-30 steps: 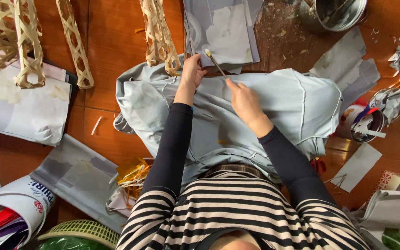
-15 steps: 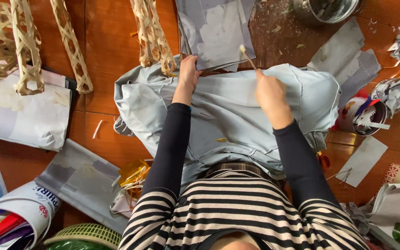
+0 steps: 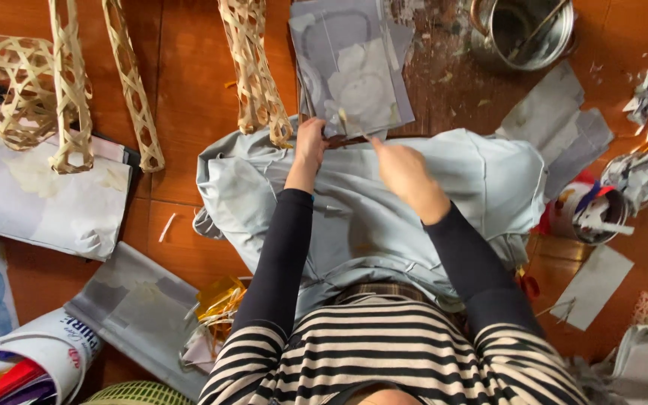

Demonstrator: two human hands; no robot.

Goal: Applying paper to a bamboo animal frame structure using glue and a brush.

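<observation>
The person sits on the floor with a pale blue cloth (image 3: 444, 187) over the lap, both hands working at its far edge on a stack of grey paper sheets (image 3: 354, 67). The left hand (image 3: 310, 142) is curled with its fingers pressing on the near edge of the sheets; whether it pinches anything I cannot tell. The right hand (image 3: 403, 169) is closed around a thin stick or brush (image 3: 354, 126), tip toward eleven o'clock onto the paper. To do this well, I'd judge, the left hand should pin the sheet flat while the stick moves in short, even strokes. The sheets lie at twelve o'clock from the hands, touching the left fingertips. Woven bamboo strips (image 3: 256, 67) hang at ten o'clock, a metal pot (image 3: 526, 30) at one o'clock.
</observation>
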